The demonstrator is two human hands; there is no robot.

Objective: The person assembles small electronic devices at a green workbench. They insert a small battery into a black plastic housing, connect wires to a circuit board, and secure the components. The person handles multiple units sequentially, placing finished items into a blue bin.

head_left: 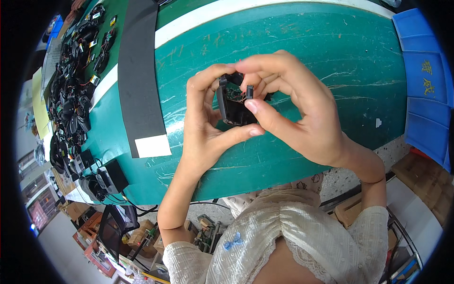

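Both hands hold a small black part [235,106] above the middle of the green table [331,57]. The left hand [205,125] grips its body, and the right hand [295,111] pinches its top with closed fingers.

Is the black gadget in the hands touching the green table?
Apart. The head view shows both hands, left hand and right hand, holding the black gadget up, with the green table lying beneath and around it.

A small black plastic box [235,106] is held up between the left hand [205,123] and the right hand [293,109]. It is open at the top, where a green board and thin wires are seen. It is tilted, gripped by fingertips on both sides.
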